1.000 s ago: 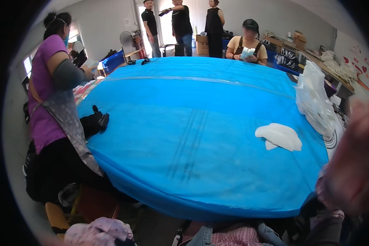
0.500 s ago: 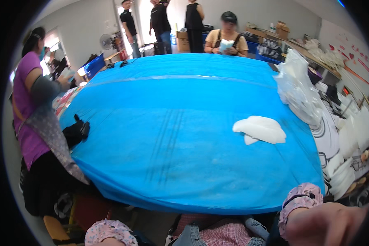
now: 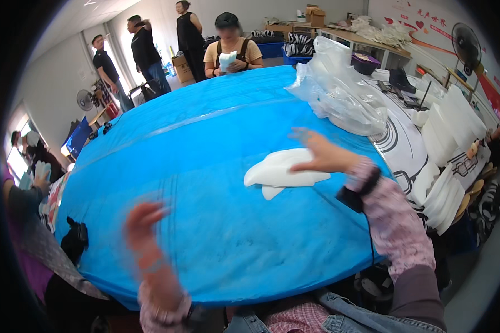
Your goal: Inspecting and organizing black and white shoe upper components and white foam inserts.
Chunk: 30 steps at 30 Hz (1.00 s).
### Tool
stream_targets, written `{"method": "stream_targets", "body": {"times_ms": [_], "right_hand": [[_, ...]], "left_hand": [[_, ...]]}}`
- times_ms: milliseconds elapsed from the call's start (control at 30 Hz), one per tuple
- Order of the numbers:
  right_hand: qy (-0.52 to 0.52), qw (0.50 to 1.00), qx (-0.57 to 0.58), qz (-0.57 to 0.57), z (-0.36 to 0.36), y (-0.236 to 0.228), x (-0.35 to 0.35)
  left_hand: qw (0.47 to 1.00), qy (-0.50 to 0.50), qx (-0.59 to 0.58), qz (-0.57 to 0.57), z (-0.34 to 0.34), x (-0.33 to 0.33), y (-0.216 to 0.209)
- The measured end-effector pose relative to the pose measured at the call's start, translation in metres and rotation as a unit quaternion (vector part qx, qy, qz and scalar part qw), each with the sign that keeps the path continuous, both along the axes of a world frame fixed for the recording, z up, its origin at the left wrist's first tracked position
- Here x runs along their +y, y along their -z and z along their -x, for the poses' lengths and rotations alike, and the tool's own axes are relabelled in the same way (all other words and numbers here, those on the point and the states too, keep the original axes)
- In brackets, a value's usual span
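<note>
Left hand (image 3: 143, 223) blurred, loosely curved; right hand (image 3: 325, 154) farther forward, splayed.

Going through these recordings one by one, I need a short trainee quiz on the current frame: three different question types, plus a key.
1. Multiple choice: which hand is nearer the white pieces? A) left; B) right.
2. True or false: the table cover is red.
3. Fill in: farther off, to the right of the white pieces, sits a clear plastic ____.

Key: 1. B, the right hand. 2. False, the table cover is blue. 3. Bag.
</note>
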State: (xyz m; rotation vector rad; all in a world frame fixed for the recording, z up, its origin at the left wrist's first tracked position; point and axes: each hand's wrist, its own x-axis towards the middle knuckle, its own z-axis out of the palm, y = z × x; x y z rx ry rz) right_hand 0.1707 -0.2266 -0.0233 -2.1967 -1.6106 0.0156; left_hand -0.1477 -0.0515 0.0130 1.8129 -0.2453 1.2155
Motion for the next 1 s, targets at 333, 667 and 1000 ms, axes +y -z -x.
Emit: {"method": "stream_targets", "body": {"times_ms": [333, 667, 1000], "right_hand": [[0.030, 0.966, 0.097, 0.237, -0.054, 0.056, 0.030], [-0.034, 0.998, -0.049, -0.029, 0.010, 0.039, 0.001], [-0.056, 0.992, -0.112, 0.030, 0.029, 0.088, 0.020]], "left_hand": [[0.835, -0.013, 0.486, -0.259, -0.188, 0.052, 0.130], [0.894, -0.012, 0.398, -0.205, -0.177, 0.022, 0.102], [0.897, 0.145, 0.377, -0.182, -0.189, 0.000, 0.124]]}}
